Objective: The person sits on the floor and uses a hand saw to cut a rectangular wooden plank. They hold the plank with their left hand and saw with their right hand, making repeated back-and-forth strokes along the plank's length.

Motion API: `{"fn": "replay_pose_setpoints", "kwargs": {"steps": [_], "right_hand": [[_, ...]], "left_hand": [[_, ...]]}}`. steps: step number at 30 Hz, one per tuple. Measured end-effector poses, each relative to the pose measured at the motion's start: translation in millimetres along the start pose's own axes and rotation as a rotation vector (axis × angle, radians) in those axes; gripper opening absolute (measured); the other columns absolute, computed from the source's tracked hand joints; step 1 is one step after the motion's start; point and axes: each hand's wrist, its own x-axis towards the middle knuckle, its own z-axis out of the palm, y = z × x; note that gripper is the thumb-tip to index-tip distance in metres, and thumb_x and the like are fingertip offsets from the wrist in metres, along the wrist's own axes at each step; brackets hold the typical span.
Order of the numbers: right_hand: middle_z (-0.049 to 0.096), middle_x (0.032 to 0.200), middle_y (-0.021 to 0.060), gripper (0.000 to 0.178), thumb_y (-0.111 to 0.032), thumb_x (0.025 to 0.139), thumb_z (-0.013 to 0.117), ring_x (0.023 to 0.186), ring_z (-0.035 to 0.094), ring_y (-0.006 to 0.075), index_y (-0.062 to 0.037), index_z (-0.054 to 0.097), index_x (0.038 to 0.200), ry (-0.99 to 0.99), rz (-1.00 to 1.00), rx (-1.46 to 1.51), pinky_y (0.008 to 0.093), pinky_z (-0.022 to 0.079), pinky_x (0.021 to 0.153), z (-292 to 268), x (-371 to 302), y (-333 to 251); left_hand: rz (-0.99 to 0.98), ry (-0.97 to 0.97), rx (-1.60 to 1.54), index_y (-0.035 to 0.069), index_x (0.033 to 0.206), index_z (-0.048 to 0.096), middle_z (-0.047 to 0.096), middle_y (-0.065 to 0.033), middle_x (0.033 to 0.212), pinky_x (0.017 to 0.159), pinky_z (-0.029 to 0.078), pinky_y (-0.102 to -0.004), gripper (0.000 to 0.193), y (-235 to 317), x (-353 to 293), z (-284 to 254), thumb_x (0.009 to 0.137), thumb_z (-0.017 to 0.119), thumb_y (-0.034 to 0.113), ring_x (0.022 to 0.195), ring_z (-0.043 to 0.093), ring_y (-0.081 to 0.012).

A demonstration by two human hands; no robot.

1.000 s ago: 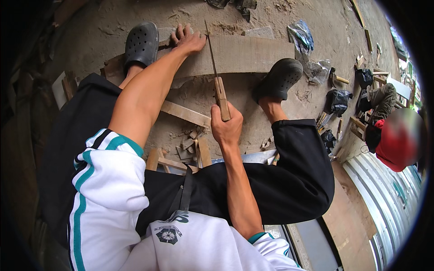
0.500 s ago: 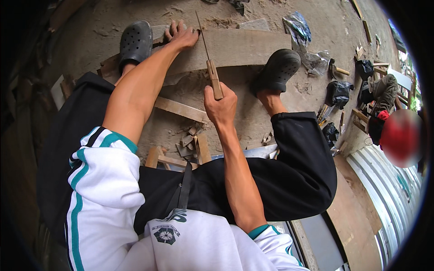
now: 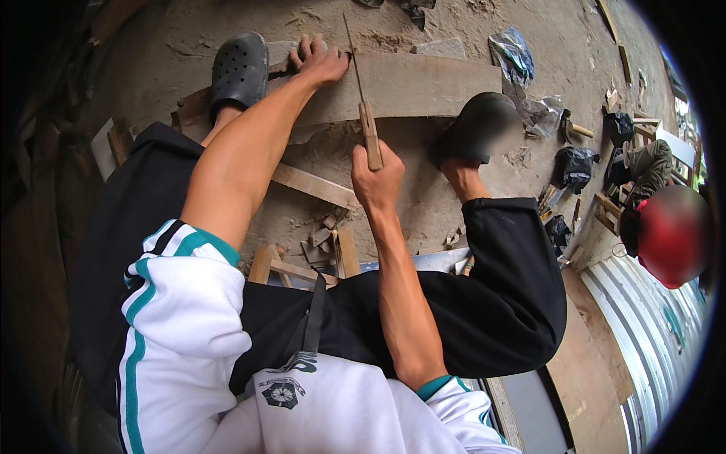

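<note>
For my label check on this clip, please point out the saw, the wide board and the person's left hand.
Saw [image 3: 369, 127]: head view, on its wooden handle.
Wide board [image 3: 427, 86]: head view, on its bare upper face.
Left hand [image 3: 323, 67]: head view, on the back of the hand.

From my end, the light is strongest at the right, where the corrugated metal sheet [image 3: 643, 333] gleams in pale bands and the far edge washes out. The left side sinks into gloom. I get the board [image 3: 423, 85] clearly, but blur smears the right clog [image 3: 476, 127] and a person in red [image 3: 671, 246]. Straight lines bow toward my black fisheye rim.
</note>
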Motion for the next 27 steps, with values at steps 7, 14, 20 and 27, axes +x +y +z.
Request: {"fn": "replay_pose_setpoints", "kwargs": {"steps": [7,14,20,27], "right_hand": [[0.046,0.055,0.0052,0.023,-0.016,0.085,0.062,0.053,0.044,0.0099,0.0009,0.057,0.070,0.020,-0.016,0.045,0.0311,0.040,0.050,-16,-36,1],[0.044,0.053,0.0053,0.025,-0.016,0.086,0.061,0.052,0.043,0.0096,0.0008,0.054,0.069,-0.046,-0.004,-0.012,0.0307,0.038,0.049,-29,-41,-10],[0.049,0.054,0.0167,0.023,-0.016,0.082,0.061,0.047,0.052,0.0202,0.0007,0.054,0.068,-0.024,0.024,-0.002,0.0373,0.043,0.051,-31,-33,-9],[0.045,0.052,0.0136,0.023,-0.014,0.082,0.060,0.047,0.044,0.0169,0.0017,0.053,0.067,-0.038,0.076,0.073,0.0368,0.041,0.050,-40,-57,-23]], "left_hand": [[0.023,0.042,-0.001,0.016,0.146,0.041,0.004,-0.0144,0.162,0.113,-0.003,-0.0627,0.061,-4,0,3,0.097,0.030,0.050,0.148,-0.006,-0.0406],[-0.001,0.038,0.022,0.017,0.149,0.038,0.004,-0.0142,0.162,0.114,-0.004,-0.0606,0.063,-6,-1,5,0.097,0.029,0.052,0.148,-0.007,-0.0399],[0.042,0.029,-0.031,0.015,0.148,0.039,0.003,-0.0166,0.162,0.114,-0.006,-0.0619,0.063,2,-2,0,0.095,0.032,0.050,0.147,-0.011,-0.0404],[0.025,0.042,-0.026,0.014,0.146,0.041,0.003,-0.0169,0.162,0.113,-0.007,-0.0629,0.064,-7,3,11,0.095,0.032,0.051,0.147,-0.010,-0.0410]]}}
